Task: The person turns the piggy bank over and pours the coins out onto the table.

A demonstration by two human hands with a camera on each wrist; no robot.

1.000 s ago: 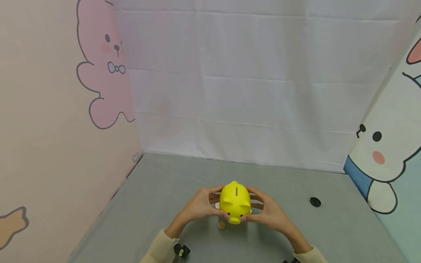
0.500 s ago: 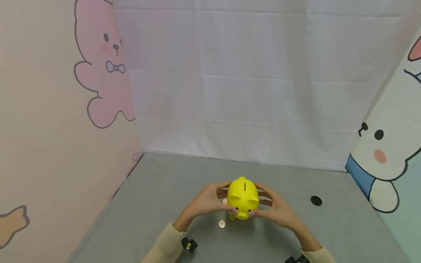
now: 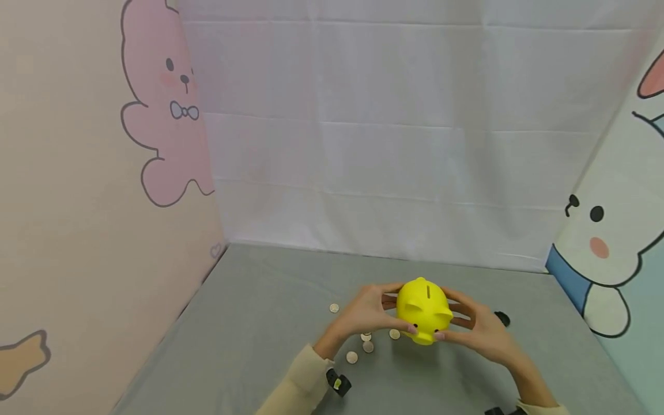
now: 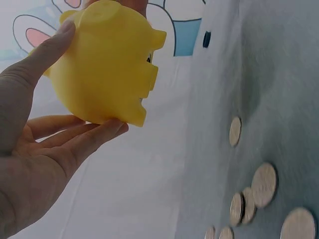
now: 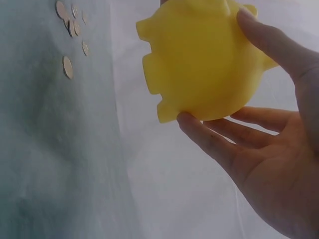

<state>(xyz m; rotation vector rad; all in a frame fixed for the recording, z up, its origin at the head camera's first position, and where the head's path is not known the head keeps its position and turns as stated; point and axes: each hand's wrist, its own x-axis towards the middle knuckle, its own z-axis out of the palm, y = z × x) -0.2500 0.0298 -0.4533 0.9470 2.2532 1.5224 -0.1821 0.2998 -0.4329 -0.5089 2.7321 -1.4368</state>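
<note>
A yellow piggy bank point(image 3: 421, 308) is held up over the table between both hands, its snout toward me and its coin slot on top. My left hand point(image 3: 363, 316) grips its left side, thumb near the face and fingers around the back. On the opposite side my right hand point(image 3: 485, 331) grips it the same way. Both wrist views show the stubby feet of the piggy bank point(image 4: 107, 62) raised off the grey surface. Several coins lie below and left of it, among them a coin point(image 3: 351, 357) nearest me and a coin point(image 3: 334, 308) beyond the left hand.
A round black plug-like piece point(image 3: 503, 318) lies behind the right hand, partly hidden by it. The grey tabletop point(image 3: 249, 346) meets a white sheet point(image 3: 384, 144) at the back, with cartoon-printed walls on either side.
Both hands have carried the piggy bank to the right. More coins show on the table, left of where it now hangs, and the right hand now partly covers the black piece.
</note>
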